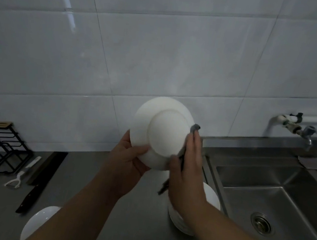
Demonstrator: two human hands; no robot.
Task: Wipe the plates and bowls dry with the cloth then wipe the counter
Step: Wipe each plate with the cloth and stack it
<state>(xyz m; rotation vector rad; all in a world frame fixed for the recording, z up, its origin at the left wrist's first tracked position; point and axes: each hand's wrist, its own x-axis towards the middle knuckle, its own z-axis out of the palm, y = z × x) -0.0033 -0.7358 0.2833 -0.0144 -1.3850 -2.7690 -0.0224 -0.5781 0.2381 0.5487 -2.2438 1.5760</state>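
Both forearms enter from the bottom edge and meet at a white bowl [162,133], which is lifted above the counter [93,181] with its underside turned toward the camera. At the bowl's lower left rim the left hand [128,163] is closed on it, thumb across the outer wall. On the bowl's right side the right hand [187,171] presses a grey cloth [194,129] flat against the outer wall, fingers stretched upward along the rim, so the cloth lies between palm and bowl. I judge the right hand is the one to travel around the wall while the left turns the bowl. Below the bowl, a stack of white dishes [212,198] waits on the grey counter, and another white bowl [41,222] stands lower left. To the right of the bowl is a steel sink [282,189]; far left, a black rack [4,147], a knife [30,198] and a peeler [15,182].
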